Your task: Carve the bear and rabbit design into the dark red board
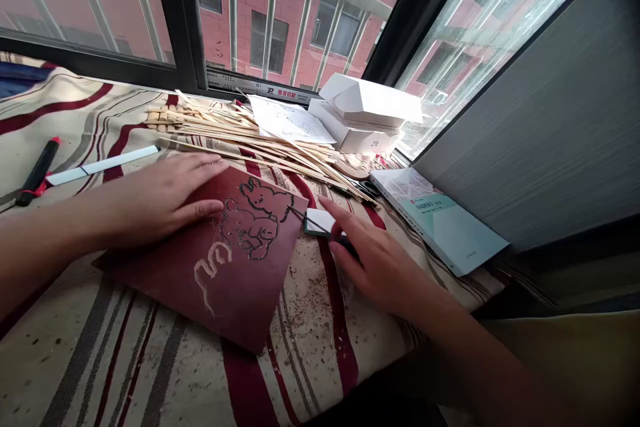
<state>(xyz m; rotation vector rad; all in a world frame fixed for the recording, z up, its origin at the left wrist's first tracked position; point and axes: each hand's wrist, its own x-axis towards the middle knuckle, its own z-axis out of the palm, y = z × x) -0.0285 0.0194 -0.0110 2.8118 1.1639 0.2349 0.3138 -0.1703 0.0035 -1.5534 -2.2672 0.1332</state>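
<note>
Dark red scratch-art sheet [220, 280], incised with a rabbit outline, lying askew on a striped cloth [150, 360] beneath a window [295, 13], one corner toward the person. Left hand [160, 200] open and flat on the sheet, holding nothing; right hand [365, 253] pinching a slim dark stylus [300, 215], its tip pointing left at the sheet's edge. Beyond: pale bamboo strips [250, 133] and stacked white cardboard boxes [365, 113].

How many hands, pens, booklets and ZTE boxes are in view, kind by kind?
Hands: 2 (left hand, right hand)
Black pen with red end: 1
Pale teal booklet: 1
White ZTE box: 1
Total: 5
</note>
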